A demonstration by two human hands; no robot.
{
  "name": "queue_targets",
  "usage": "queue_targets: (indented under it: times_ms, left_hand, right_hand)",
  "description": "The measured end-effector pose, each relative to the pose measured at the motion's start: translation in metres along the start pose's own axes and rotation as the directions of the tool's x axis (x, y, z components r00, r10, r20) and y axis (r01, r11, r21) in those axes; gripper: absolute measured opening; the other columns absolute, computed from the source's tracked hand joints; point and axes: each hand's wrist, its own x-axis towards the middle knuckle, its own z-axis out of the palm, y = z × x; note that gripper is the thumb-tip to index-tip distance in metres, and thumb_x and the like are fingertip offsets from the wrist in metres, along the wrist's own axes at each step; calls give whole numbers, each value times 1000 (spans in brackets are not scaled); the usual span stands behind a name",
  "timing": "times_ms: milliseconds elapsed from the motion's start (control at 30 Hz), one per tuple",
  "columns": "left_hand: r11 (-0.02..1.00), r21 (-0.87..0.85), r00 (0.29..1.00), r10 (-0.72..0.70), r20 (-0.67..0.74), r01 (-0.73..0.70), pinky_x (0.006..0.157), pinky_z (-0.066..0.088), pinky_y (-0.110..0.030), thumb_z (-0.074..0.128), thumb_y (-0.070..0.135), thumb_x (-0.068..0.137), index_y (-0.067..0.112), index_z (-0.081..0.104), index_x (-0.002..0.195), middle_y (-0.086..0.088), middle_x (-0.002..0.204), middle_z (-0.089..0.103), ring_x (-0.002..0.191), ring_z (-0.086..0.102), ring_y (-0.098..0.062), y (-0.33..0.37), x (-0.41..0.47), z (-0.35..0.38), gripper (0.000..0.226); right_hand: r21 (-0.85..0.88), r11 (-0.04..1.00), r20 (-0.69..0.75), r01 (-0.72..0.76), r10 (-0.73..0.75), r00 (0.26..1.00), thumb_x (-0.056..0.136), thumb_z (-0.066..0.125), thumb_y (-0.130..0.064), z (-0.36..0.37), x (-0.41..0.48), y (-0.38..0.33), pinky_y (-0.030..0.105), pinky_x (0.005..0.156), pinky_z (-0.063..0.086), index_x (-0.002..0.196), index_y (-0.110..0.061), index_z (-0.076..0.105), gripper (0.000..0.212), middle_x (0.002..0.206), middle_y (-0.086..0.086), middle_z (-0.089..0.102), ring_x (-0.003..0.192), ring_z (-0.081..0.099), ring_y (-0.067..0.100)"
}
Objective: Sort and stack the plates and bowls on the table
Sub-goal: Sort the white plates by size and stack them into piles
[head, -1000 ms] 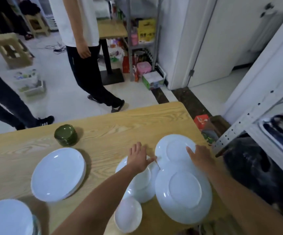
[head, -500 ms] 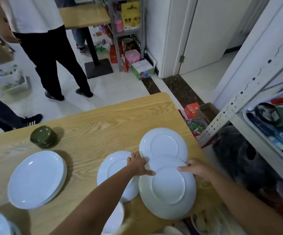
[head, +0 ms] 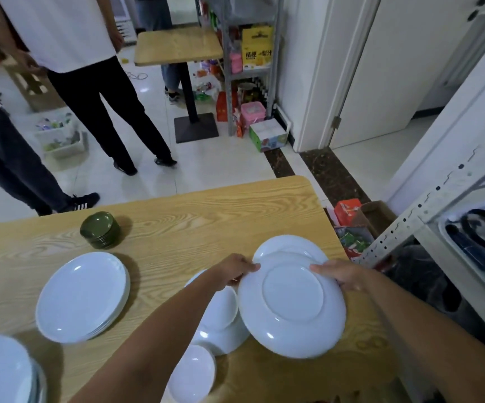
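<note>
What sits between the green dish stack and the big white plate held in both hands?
Head view: only bare wooden table between the green dish stack and the held plate, up to the left hand gripping its rim.

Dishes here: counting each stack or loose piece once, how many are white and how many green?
White: 6 (held plate, plate behind it, middle pile, small bowl, left stack, corner stack)
Green: 1 (green stack)
Total: 7
</note>
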Motion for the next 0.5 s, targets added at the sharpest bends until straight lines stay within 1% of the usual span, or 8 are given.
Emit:
queue_targets:
  times_ms: [33, 133, 200, 267, 300, 367, 433, 500]
  left_hand:
    - [995, -98, 1000, 1, -8, -2, 64, 46, -24, 61, 16, 91, 17, 61, 100, -2, 82, 59, 70, 55, -15, 2, -4, -6, 9]
    - [941, -335, 999, 53, -8, -52, 61, 44, -24, 40, -6, 91, 25, 62, 114, -4, 76, 58, 68, 52, -18, 6, -14, -20, 45]
    - [906, -411, 994, 110, -9, -104, 70, 44, -27, 30, -16, 86, 15, 64, 116, -10, 89, 62, 80, 53, -24, 6, -20, -31, 55]
    - [885, -443, 989, 144, -29, -141, 82, 45, -30, 25, -23, 78, 4, 62, 122, -16, 109, 60, 98, 54, -29, 1, -28, -42, 64]
    - [877, -451, 985, 167, -41, -167, 83, 47, -30, 26, -24, 77, 3, 60, 124, -16, 112, 60, 101, 56, -29, -3, -31, -46, 65]
    - [877, -414, 969, 230, -87, -245, 79, 52, -25, 38, -17, 86, 6, 61, 124, -10, 110, 62, 95, 60, -22, -12, -40, -53, 51]
    - [918, -219, 935, 289, -205, -332, 71, 51, -19, 45, -15, 88, 10, 60, 126, -3, 104, 62, 85, 60, -15, -20, -49, -59, 48]
    - [926, -79, 886, 325, -331, -369, 58, 42, -15, 40, -19, 87, 10, 63, 118, -2, 86, 61, 67, 55, -9, -27, -56, -63, 48]
  right_hand:
    - [18, 999, -30, 30, -29, 999, 90, 61, -37, 0, 2, -8, 38, 81, 55, 125, -3, 57, 50, 115, 11, 65, 97, 65, 26]
    - [116, 982, -81, 152, -143, 986, 91, 61, -29, 1, 8, -32, 44, 91, 52, 131, -21, 50, 42, 128, 8, 54, 113, 59, 31]
    - [176, 967, -39, 186, -182, 983, 93, 59, -24, 3, 13, -49, 43, 95, 50, 132, -19, 52, 40, 131, 10, 57, 112, 59, 29]
    - [217, 965, 17, 150, -157, 987, 94, 57, -21, 7, 16, -64, 42, 95, 49, 128, -13, 57, 35, 127, 13, 62, 107, 61, 28]
    - [224, 967, 39, 120, -132, 990, 94, 56, -21, 10, 17, -72, 42, 92, 50, 125, -12, 59, 33, 121, 13, 64, 102, 62, 28]
    - [203, 978, 61, 46, -59, 996, 94, 56, -25, 18, 19, -85, 40, 83, 51, 115, -10, 62, 26, 103, 12, 69, 88, 63, 26]
    - [161, 985, 88, -61, 47, 995, 94, 56, -28, 31, 20, -96, 36, 74, 52, 98, -8, 63, 22, 82, 11, 68, 73, 63, 22]
    - [97, 989, 97, -113, 104, 990, 97, 52, -26, 45, 22, -106, 27, 50, 49, 79, -9, 57, 25, 58, 8, 60, 48, 57, 16]
